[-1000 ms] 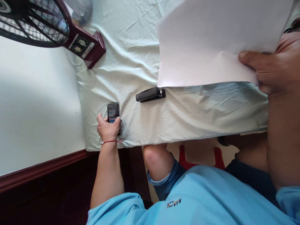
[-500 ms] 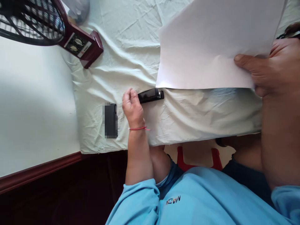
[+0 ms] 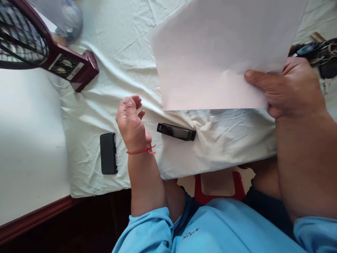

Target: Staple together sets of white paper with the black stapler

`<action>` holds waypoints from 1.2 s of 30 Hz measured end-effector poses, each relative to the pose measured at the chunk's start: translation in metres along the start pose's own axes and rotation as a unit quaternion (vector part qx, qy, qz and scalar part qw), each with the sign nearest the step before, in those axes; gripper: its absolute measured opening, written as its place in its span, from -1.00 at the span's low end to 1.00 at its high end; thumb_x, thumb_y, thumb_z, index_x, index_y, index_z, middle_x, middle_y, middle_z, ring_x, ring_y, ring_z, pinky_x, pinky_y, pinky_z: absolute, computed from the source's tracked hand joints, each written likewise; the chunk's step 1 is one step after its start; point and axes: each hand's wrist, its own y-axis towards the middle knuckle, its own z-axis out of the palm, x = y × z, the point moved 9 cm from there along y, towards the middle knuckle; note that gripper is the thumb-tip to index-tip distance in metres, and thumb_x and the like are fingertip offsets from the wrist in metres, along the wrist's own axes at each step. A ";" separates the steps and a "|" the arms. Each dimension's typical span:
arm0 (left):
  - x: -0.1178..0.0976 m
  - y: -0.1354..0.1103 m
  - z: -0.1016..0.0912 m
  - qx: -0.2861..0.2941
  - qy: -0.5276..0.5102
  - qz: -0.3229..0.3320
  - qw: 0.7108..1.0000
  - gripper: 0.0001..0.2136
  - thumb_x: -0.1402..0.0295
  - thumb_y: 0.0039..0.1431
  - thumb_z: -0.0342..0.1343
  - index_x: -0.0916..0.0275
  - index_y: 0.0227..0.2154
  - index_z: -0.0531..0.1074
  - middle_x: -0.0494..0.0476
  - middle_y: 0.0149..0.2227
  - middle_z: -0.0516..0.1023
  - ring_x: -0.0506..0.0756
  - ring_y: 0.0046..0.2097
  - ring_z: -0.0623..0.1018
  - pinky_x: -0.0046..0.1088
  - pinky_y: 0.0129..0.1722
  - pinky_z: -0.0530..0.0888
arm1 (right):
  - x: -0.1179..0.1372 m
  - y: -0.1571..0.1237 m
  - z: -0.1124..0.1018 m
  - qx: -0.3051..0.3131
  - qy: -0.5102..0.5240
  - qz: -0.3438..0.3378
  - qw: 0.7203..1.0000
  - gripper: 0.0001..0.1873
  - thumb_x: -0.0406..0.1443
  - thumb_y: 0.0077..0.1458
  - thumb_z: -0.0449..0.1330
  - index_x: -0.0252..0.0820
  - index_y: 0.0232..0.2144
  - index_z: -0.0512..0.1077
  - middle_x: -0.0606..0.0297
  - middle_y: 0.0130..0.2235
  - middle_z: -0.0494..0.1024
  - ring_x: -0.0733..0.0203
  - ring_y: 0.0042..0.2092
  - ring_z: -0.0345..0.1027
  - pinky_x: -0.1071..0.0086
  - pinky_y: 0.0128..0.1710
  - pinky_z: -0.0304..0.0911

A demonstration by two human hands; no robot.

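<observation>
White paper (image 3: 210,63) is raised over the cloth, its front edge facing me. At its right corner my right hand (image 3: 292,88) grips it, thumb on top and the other fingers hidden beneath. My left hand (image 3: 131,121) hovers left of the black stapler (image 3: 176,131), apart from it. Its fingers are loosely bent and spread from the thumb, with nothing seen in them. The stapler lies on the cloth in front of the paper's near edge.
A black phone (image 3: 108,153) lies left of my left forearm. An electric fly swatter (image 3: 71,68) stands at the far left, beside a clear plastic bag (image 3: 68,17). Keys (image 3: 322,52) lie at the right. The pale cloth (image 3: 223,140) covers the table up to its front edge.
My left hand has let go of the stapler and moved left of it. The stapler now lies turned, nearer the table's front edge. My right hand still holds the paper. The view has shifted.
</observation>
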 end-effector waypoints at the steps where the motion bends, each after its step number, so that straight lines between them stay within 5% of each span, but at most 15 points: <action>1: 0.008 0.008 0.003 -0.005 -0.048 -0.014 0.999 -0.42 -0.29 0.51 0.13 0.15 0.09 0.60 0.22 0.13 0.71 0.19 0.21 0.69 -0.23 0.19 0.59 | 0.001 0.001 0.001 0.007 0.015 -0.015 1.000 -0.76 -0.29 0.06 0.36 -0.25 -0.19 0.56 0.37 -0.15 0.57 0.39 -0.20 0.53 0.57 -0.21 0.46; 6: 0.024 0.015 0.040 0.091 -0.217 -0.029 0.972 -0.41 -0.33 0.23 0.43 0.13 -0.09 0.67 0.19 -0.07 0.75 0.20 0.06 0.72 -0.26 0.11 0.62 | 0.001 -0.001 0.011 0.044 0.042 -0.039 0.997 -0.74 -0.28 0.06 0.36 -0.15 -0.15 0.55 0.43 -0.06 0.57 0.30 -0.05 0.55 0.50 -0.04 0.49; 11: 0.024 0.020 0.041 0.085 -0.220 0.009 0.972 -0.55 -0.07 0.04 0.68 0.14 -0.35 0.65 -0.01 -0.28 0.68 0.04 -0.19 0.64 -0.45 -0.06 0.59 | 0.004 -0.007 0.021 0.065 0.053 -0.052 0.995 -0.76 -0.27 0.09 0.35 -0.13 -0.15 0.56 0.43 0.01 0.55 0.27 -0.02 0.55 0.43 0.05 0.48; 16: 0.029 0.023 0.033 0.031 -0.229 0.003 0.973 -0.41 -0.12 0.09 0.64 0.17 -0.54 0.41 -0.09 -0.50 0.37 -0.03 -0.40 0.41 -0.49 -0.32 0.45 | 0.001 -0.011 0.019 0.041 0.008 -0.031 0.999 -0.78 -0.24 0.08 0.35 -0.14 -0.18 0.56 0.41 -0.09 0.59 0.21 -0.09 0.57 0.47 -0.16 0.52; 20: 0.022 0.020 0.040 0.068 -0.242 -0.002 0.968 -0.47 -0.13 0.01 0.68 0.16 -0.42 0.55 -0.04 -0.40 0.53 0.00 -0.33 0.51 -0.47 -0.26 0.50 | -0.002 -0.012 0.010 -0.009 -0.009 -0.007 1.000 -0.83 -0.26 0.07 0.36 -0.17 -0.25 0.56 0.43 -0.19 0.61 0.26 -0.14 0.58 0.59 -0.28 0.47; 23: 0.021 0.020 0.044 0.099 -0.222 -0.009 0.970 -0.48 -0.08 -0.09 0.73 0.17 -0.36 0.62 -0.03 -0.38 0.57 -0.01 -0.34 0.50 -0.49 -0.30 0.48 | -0.001 -0.011 0.007 -0.030 0.002 -0.016 0.999 -0.82 -0.28 0.06 0.36 -0.18 -0.25 0.56 0.43 -0.14 0.60 0.26 -0.10 0.58 0.59 -0.25 0.47; 27: 0.022 0.022 0.038 0.059 -0.209 -0.004 0.976 -0.42 -0.08 0.07 0.66 0.18 -0.53 0.42 -0.08 -0.49 0.37 -0.05 -0.42 0.36 -0.50 -0.39 0.38 | 0.000 -0.010 0.011 -0.019 0.030 -0.023 0.999 -0.83 -0.30 0.07 0.35 -0.15 -0.23 0.57 0.43 -0.09 0.59 0.23 -0.06 0.57 0.49 -0.11 0.49; 32: 0.019 0.018 0.044 0.088 -0.223 -0.020 0.971 -0.45 -0.14 -0.01 0.67 0.15 -0.40 0.52 -0.03 -0.38 0.51 -0.01 -0.35 0.48 -0.49 -0.33 0.47 | 0.004 -0.009 0.011 -0.033 0.073 -0.023 0.996 -0.83 -0.35 0.06 0.35 -0.10 -0.23 0.57 0.48 -0.08 0.58 0.21 0.02 0.53 0.47 -0.04 0.48; 36: 0.018 0.016 0.045 0.089 -0.193 -0.008 0.977 -0.40 -0.13 -0.01 0.68 0.16 -0.51 0.41 -0.06 -0.47 0.43 -0.02 -0.41 0.44 -0.49 -0.38 0.47 | 0.005 -0.009 0.010 -0.043 0.097 -0.015 0.994 -0.85 -0.39 0.07 0.34 -0.09 -0.27 0.58 0.52 -0.10 0.59 0.21 0.06 0.52 0.46 -0.01 0.48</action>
